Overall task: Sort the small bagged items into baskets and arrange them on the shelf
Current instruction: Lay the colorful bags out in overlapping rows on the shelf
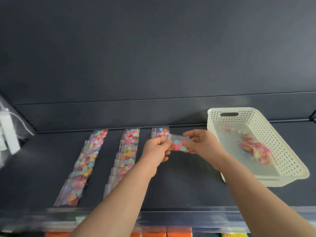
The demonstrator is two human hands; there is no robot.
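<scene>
Pinched between both hands above dark grey shelf [188, 189]: small clear plastic bag of coloured buttons [178, 144], held mid-air just in front of short third row of button bags [160, 132]. Likely to slip or twist out if either pinch loosens, with slick film gripped by the edges only. Could also land skewed and break the line of the third row, or nudge the bags lying there on set-down. Frame blurred, so exact edge contact hard to judge. Left hand [156, 148]: fingers [159, 140] curled tight, narrow, pinching bag's left edge. Right hand [202, 143]: fingers [189, 134] and thumb closed narrowly on right edge. Cream perforated plastic basket [253, 111] on shelf to the right, near right wrist, holding loose pile of more button bags [256, 149]. Two longer rows of button bags [85, 161] laid out to the left.
</scene>
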